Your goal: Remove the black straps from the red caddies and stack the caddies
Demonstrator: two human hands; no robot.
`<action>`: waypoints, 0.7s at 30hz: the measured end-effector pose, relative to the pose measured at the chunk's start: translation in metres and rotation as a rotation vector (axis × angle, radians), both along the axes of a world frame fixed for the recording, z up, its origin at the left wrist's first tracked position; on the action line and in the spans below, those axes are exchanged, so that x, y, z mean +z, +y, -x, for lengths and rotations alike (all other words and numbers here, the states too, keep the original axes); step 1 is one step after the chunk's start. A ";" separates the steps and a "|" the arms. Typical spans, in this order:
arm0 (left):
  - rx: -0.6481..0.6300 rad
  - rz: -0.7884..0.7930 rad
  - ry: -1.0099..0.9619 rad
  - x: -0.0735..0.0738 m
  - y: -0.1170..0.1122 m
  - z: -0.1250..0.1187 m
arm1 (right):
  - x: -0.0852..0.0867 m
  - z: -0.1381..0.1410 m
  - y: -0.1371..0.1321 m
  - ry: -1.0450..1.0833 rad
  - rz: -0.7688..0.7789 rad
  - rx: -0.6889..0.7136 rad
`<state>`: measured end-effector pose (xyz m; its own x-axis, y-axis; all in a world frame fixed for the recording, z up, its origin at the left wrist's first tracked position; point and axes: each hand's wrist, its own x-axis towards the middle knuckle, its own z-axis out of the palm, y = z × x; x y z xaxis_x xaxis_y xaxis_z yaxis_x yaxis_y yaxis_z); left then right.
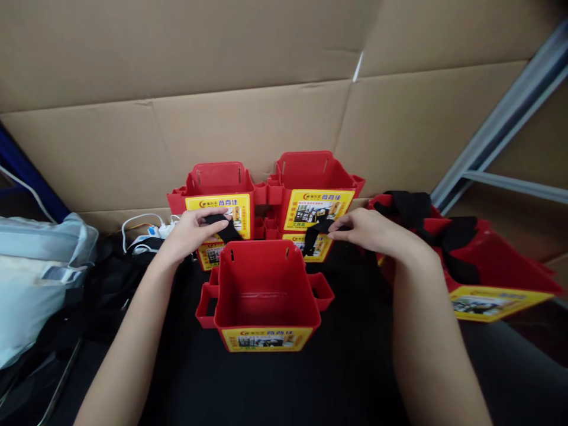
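Note:
A red plastic tool box (261, 269) with side pockets and a yellow label stands upright in front of me, its inside bare. Behind its slotted back wall, a black strap (228, 231) runs out on either side. My left hand (190, 232) pinches the strap's left end between thumb and fingers. On the other side my right hand (359, 228) pinches the right end near the yellow label of a box behind. The middle of the strap is hidden by the box's back wall.
Stacked red boxes (317, 174) stand behind, against a cardboard wall (248, 127). More red boxes with black straps (492, 254) lean at the right beside a metal frame (501, 112). A pale bag (35, 278) and white cables (153, 234) lie at the left.

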<state>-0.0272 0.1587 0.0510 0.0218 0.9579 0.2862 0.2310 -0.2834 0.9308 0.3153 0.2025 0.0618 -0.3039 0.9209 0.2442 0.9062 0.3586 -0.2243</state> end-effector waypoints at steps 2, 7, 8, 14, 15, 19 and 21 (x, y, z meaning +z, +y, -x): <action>-0.030 0.070 0.154 0.003 -0.006 0.005 | 0.007 0.003 -0.007 0.112 -0.034 0.030; -0.192 0.342 0.566 0.012 -0.022 0.015 | 0.024 0.014 -0.030 0.526 -0.068 0.055; -0.212 0.370 0.634 0.013 -0.025 0.015 | 0.026 0.015 -0.033 0.586 -0.082 0.041; -0.318 0.425 0.775 0.008 -0.018 0.017 | 0.013 0.007 -0.023 0.174 0.066 0.017; -0.346 0.450 0.774 0.005 -0.014 0.019 | 0.009 0.006 -0.019 0.078 0.102 0.004; -0.380 0.445 0.856 -0.010 -0.001 0.031 | -0.006 0.025 -0.008 0.014 0.197 0.158; -0.403 0.352 0.876 -0.022 -0.001 0.033 | -0.016 0.043 -0.004 0.036 0.325 0.355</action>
<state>-0.0606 0.1578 0.0289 0.4270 0.8595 -0.2808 0.8174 -0.2341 0.5264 0.2718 0.1985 0.0463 -0.6102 0.7919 -0.0226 0.7299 0.5508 -0.4048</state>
